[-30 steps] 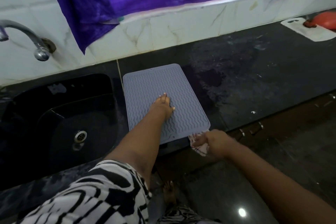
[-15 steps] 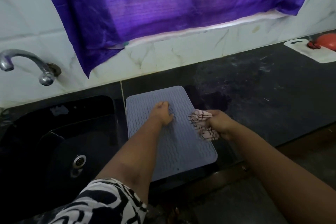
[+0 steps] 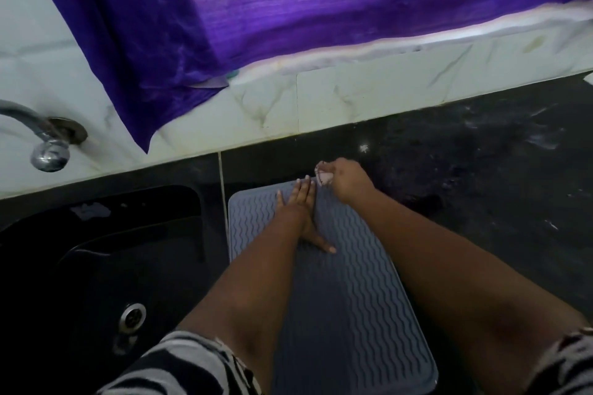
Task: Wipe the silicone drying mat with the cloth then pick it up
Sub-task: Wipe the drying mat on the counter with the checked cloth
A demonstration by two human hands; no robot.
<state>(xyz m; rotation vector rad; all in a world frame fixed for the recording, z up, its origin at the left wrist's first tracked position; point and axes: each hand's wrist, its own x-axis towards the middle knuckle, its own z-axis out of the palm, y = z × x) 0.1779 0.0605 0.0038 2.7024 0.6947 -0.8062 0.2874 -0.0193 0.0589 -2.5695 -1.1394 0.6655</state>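
Over on the left edge of the frame, a shiny tap (image 3: 48, 144) sticks out of the white wall, and under it is a black sink (image 3: 106, 266) with a round drain. Next to the sink, in the lower middle, the grey silicone drying mat (image 3: 349, 314) lies flat on the dark tabletop (image 3: 481, 186). It has wavy lines on it. The left hand (image 3: 300, 212) lies flat on the far part of the mat, with its fingers spread out and holding nothing. Just to the right of it, at the far edge of the mat, the right hand (image 3: 345, 183) has its grip closed tight around a small bunched cloth (image 3: 324, 175). A little bit of cloth pokes out of the fist. Above it all, a big purple curtain (image 3: 288, 9) hangs across the top of the frame.
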